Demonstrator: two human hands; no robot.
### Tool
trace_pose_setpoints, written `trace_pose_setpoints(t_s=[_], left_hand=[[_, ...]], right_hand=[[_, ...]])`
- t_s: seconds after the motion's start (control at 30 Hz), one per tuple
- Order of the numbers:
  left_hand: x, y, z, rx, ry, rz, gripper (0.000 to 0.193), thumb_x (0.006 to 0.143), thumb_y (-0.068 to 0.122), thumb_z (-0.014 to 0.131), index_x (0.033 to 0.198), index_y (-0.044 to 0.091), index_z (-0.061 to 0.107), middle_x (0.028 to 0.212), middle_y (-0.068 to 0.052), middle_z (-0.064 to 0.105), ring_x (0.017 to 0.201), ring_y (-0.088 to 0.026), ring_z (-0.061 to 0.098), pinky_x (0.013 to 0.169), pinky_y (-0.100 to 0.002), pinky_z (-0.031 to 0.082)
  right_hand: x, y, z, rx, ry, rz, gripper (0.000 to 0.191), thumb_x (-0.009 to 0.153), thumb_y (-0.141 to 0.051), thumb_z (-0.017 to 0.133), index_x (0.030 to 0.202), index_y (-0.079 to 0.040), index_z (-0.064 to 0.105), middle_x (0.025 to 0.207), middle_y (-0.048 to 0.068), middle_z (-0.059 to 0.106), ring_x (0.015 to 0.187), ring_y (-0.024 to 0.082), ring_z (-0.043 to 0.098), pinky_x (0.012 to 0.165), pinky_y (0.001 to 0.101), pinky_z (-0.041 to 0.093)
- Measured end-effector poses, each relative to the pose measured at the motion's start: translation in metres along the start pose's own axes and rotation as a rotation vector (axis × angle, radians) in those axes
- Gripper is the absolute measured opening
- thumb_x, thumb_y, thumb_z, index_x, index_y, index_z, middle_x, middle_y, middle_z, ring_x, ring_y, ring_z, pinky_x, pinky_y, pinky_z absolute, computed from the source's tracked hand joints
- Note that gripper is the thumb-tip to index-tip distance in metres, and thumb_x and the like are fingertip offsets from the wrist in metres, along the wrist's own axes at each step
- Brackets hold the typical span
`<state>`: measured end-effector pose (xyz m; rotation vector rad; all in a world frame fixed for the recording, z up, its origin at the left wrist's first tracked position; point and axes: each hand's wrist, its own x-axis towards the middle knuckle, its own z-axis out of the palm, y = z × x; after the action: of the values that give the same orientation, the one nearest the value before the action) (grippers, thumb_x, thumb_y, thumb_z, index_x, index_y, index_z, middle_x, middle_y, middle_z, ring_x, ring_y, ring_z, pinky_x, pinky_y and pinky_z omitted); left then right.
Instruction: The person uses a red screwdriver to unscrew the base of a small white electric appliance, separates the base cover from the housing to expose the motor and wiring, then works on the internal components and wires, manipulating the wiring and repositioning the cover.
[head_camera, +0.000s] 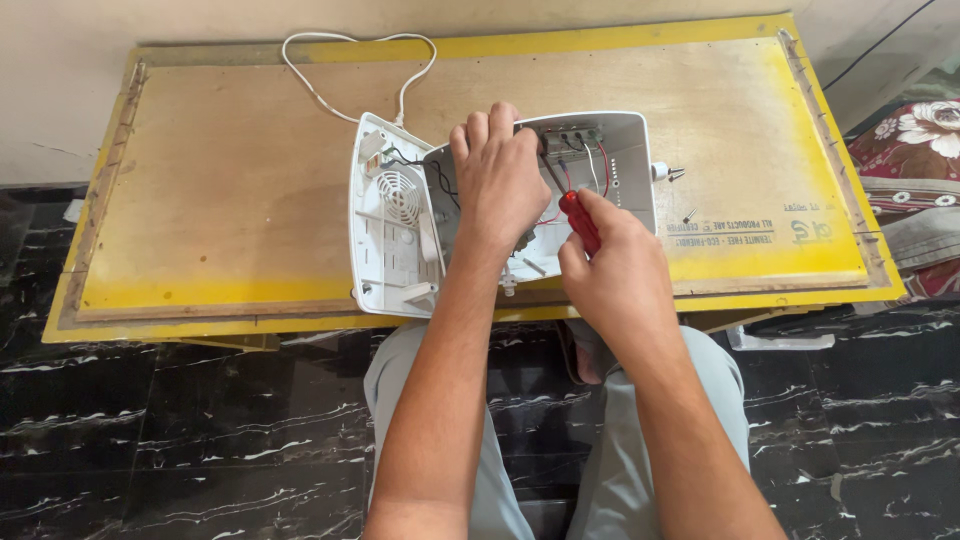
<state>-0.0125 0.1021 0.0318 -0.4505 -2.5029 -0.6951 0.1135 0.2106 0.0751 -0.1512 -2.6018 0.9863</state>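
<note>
White plastic appliance housing (620, 150), opened into two halves, lies on the tabletop (230, 190) directly under both hands. Left hand (497, 180): palm down, fingers curled over the upper rim of the open housing half, pressing on it; nothing is enclosed in the grip. Right hand (612, 265): closed around a red-handled screwdriver (580, 222), whose handle emerges above the thumb and whose shaft points up and left into the housing interior; the tip is hidden among the wiring. Red, black and white wires (592, 165) run just beyond the right hand, near a grey terminal block (572, 138) at the far wall of the housing. Back cover (392, 225), with a round vent grille (398, 195), lies tilted to the left of the left hand, touching the housing along one edge. White power cord (340, 70) loops away beyond the left hand toward the far edge of the tabletop. Small screws (676, 175) rest to the right of the housing, apart from the right hand. Tabletop surface is bare plywood with a yellow border. Black marble floor (150, 420) shows beneath the person's forearms and grey trousers.
</note>
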Motion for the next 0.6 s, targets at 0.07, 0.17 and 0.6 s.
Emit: trace_pose_setpoints(t_s=[0.07, 0.17, 0.6], left_hand=[[0.0, 0.002, -0.002, -0.022, 0.027, 0.002, 0.015, 0.071, 0.005, 0.069, 0.083, 0.009, 0.077, 0.118, -0.011, 0.06, 0.117, -0.032, 0.048, 0.109, -0.047, 0.029], [-0.001, 0.006, -0.006, -0.04, 0.077, 0.012, 0.01, 0.071, 0.004, 0.074, 0.079, 0.009, 0.077, 0.116, -0.01, 0.059, 0.12, -0.032, 0.048, 0.108, -0.047, 0.03], [0.014, 0.016, 0.001, -0.102, 0.178, 0.007, 0.012, 0.065, 0.007, 0.084, 0.073, 0.01, 0.075, 0.11, -0.007, 0.058, 0.119, -0.031, 0.049, 0.104, -0.05, 0.035]], right_hand=[[0.001, -0.001, -0.003, 0.013, -0.006, -0.001, 0.048, 0.083, -0.009, 0.068, 0.13, 0.0, 0.066, 0.107, 0.024, 0.072, 0.097, 0.037, 0.071, 0.084, 0.0428, 0.055], [0.0, -0.003, -0.01, 0.062, -0.012, 0.005, 0.046, 0.084, -0.009, 0.066, 0.129, 0.001, 0.065, 0.108, 0.021, 0.073, 0.097, 0.031, 0.074, 0.084, 0.0395, 0.056], [0.018, -0.009, -0.039, 0.061, -0.082, 0.116, 0.044, 0.083, -0.013, 0.066, 0.126, -0.003, 0.069, 0.091, 0.02, 0.075, 0.08, 0.028, 0.074, 0.075, 0.0377, 0.056]])
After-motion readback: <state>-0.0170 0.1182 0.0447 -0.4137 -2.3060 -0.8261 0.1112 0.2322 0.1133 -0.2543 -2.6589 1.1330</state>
